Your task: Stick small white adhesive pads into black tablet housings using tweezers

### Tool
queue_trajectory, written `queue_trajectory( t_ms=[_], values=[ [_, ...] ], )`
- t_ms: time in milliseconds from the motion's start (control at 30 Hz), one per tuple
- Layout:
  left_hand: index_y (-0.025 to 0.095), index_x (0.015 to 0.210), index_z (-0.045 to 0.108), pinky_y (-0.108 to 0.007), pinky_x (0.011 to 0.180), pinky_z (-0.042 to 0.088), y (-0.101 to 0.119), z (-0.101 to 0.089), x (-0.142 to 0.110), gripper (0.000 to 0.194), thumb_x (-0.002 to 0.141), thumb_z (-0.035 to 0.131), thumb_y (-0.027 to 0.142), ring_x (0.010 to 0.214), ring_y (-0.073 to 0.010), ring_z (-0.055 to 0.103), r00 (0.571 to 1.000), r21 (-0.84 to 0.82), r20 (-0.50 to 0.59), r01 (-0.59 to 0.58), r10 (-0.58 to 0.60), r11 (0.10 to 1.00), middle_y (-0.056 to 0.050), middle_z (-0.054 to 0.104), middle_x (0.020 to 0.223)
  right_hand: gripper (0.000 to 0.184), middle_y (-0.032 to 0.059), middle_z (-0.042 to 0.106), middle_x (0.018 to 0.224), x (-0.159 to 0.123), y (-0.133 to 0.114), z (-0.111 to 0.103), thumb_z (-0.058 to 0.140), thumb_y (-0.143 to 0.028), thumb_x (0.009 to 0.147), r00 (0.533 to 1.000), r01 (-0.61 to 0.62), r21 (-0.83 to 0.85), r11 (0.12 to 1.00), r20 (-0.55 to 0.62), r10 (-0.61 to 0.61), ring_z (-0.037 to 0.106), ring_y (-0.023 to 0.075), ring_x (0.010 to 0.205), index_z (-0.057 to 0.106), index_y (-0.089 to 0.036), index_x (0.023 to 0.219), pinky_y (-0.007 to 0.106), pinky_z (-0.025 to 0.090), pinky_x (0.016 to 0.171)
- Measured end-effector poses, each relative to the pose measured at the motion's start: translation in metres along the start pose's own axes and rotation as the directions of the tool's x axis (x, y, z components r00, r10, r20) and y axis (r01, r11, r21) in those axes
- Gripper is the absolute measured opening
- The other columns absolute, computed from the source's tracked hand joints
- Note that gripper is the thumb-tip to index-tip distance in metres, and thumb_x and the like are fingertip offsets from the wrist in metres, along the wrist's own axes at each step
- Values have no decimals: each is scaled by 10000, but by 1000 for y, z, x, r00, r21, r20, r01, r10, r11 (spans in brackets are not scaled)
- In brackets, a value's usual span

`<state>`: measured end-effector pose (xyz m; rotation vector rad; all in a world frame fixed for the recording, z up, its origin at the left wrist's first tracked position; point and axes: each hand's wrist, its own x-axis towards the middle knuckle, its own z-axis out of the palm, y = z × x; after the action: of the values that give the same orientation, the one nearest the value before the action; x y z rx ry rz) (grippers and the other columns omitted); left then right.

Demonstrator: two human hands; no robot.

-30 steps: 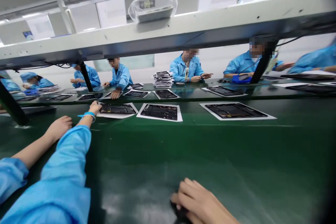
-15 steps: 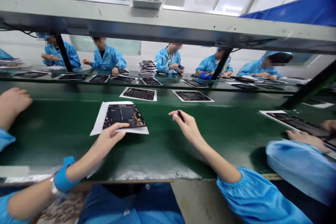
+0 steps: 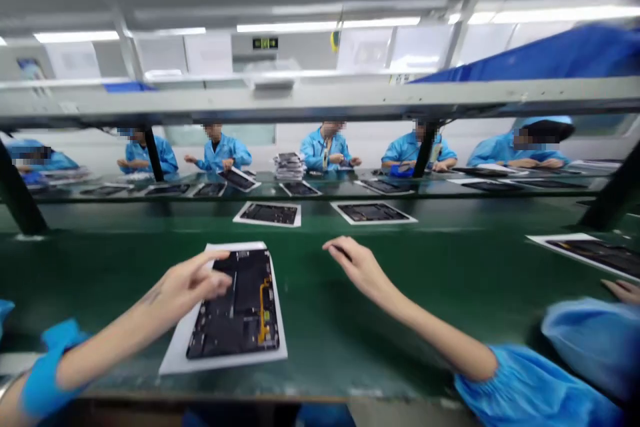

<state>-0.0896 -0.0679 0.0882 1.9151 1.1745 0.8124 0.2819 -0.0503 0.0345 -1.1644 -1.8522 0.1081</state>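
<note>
An opened black tablet chassis [image 3: 240,307] with an orange strip lies on a white sheet [image 3: 173,360] on the green belt [image 3: 425,267] before me. My left hand [image 3: 187,287] rests on the chassis's upper left part, fingers stretched over it. My right hand [image 3: 357,267] hovers over the belt to the right of the chassis, fingers lightly curled round a small dark thing, perhaps a pen-like tool, mostly hidden. A blue wrist strap [image 3: 47,367] is on my left forearm.
More chassis on white sheets [image 3: 270,213] [image 3: 373,212] lie farther along the belt. A neighbour's blue sleeve [image 3: 590,340] and hand [image 3: 623,290] are at right, by another chassis [image 3: 595,253]. Several people in blue sit opposite beside a stack [image 3: 289,165].
The chassis on its sheet has come closer to me and turned lengthwise. My left hand moved from its near edge onto its top. My right hand barely shifted.
</note>
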Motion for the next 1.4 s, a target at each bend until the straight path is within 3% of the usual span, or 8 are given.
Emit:
queue_trajectory(
  t_ms=[100,133,233,533,933,1200,1300,1400],
  values=[
    [177,1374,557,-452,1075,485,62,-33,90,470,968,444,385,1217,-289,628,794,652,-19,-451,608,609,-122,677,1284,257,75,699,927,3,15,17,407,-293,1019,997,71,-76,995,38,-68,653,233,902,644,-214,960,384,511,842],
    [157,1345,576,-465,1139,425,87,-42,121,434,970,414,304,1310,-287,557,691,792,25,-454,722,407,-138,627,1361,231,68,692,929,2,19,22,414,-256,1013,995,86,-107,991,63,-79,647,231,901,636,-218,963,384,511,835],
    [119,1363,553,-489,1215,305,162,-59,203,436,946,434,164,1447,-292,385,601,884,11,-380,799,273,-165,459,1527,194,44,676,918,-6,23,33,438,-179,1003,987,97,-144,985,145,-76,630,218,886,619,-231,957,355,508,793],
    [136,1152,651,-470,1003,503,250,-92,323,244,1000,587,316,1122,-249,633,642,946,-148,-131,752,298,-107,668,1179,252,31,649,947,-17,-8,22,457,-21,898,950,185,-140,973,280,-140,579,202,877,563,-239,968,329,478,788],
    [132,942,667,-389,895,524,260,-109,326,193,985,613,312,931,-187,650,632,933,-124,-188,765,307,-53,690,970,260,32,621,962,-15,-13,23,451,-24,932,963,134,-14,991,238,-127,559,190,904,577,-235,1017,303,467,791],
    [162,784,650,-325,763,420,264,-108,304,213,937,516,227,841,-207,593,504,878,-292,-196,813,437,-55,660,795,243,42,646,982,-10,1,25,411,-147,987,978,-23,-98,995,206,43,582,228,937,624,-261,1015,362,435,812],
    [167,829,628,-340,751,406,267,-104,270,249,989,451,240,843,-200,551,338,889,-322,-214,884,405,-60,627,832,228,56,667,939,-5,7,24,439,-289,995,984,-109,109,988,155,92,591,238,914,648,-228,925,369,431,827],
    [183,856,616,-334,731,397,252,-82,210,235,1026,474,264,837,-172,503,106,953,-130,-262,986,154,-46,598,887,401,36,619,776,3,1,16,550,-561,944,950,-312,441,842,147,275,553,205,758,678,-196,839,325,413,711]
  ],
)
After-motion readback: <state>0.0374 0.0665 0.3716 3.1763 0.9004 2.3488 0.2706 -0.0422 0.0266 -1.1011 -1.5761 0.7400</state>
